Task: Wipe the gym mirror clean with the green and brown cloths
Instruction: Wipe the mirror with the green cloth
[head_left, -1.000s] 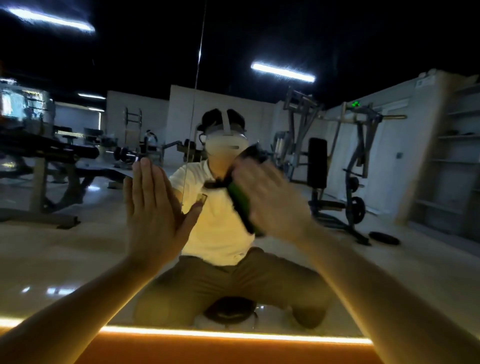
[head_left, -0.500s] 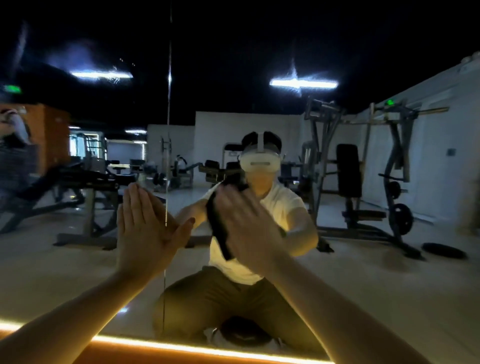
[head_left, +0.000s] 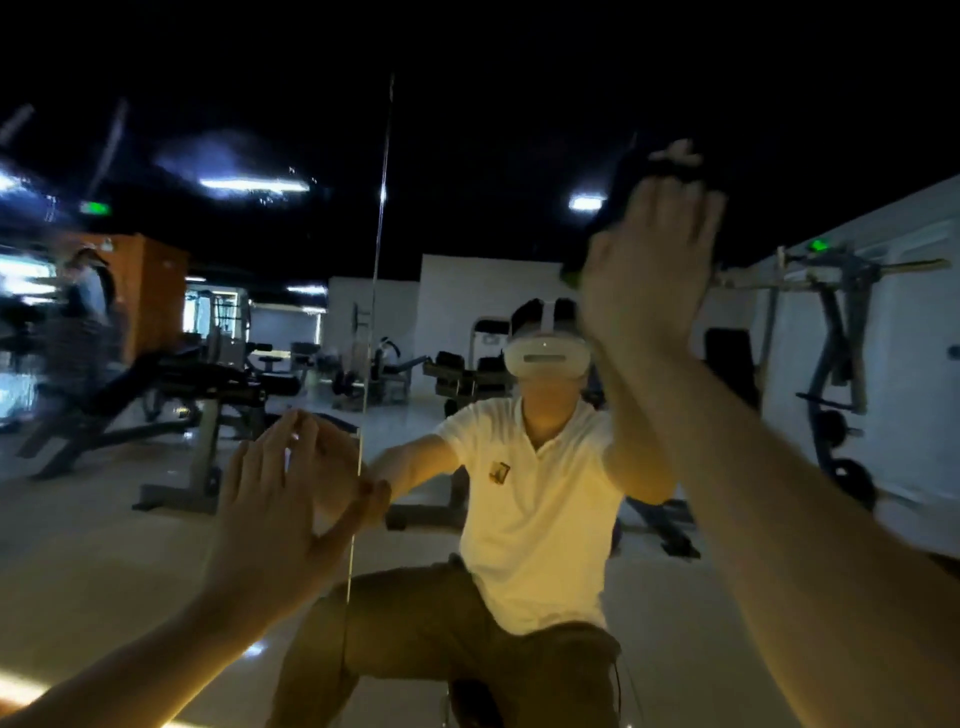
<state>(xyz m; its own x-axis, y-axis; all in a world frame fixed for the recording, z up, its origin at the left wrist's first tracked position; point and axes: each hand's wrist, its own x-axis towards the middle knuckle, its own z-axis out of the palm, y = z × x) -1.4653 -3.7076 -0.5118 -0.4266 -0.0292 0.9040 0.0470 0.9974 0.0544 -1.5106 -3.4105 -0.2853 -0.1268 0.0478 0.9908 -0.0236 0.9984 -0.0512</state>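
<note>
Count: left hand (head_left: 280, 499), right hand (head_left: 644, 270) = 2. 1 cloth (head_left: 670, 166) visible, under right hand. 1 mirror (head_left: 156, 545). 1 seam (head_left: 376, 291), beside left hand.

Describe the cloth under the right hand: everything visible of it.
The cloth is mostly hidden behind the right hand, whose straight fingers press it against the mirror, high up on the right. A dark, bunched part shows above the fingertips, and a sliver of green peeks out at the hand's lower left edge. It looks like soft fabric, blurred by motion. Its full shape cannot be told.
</note>
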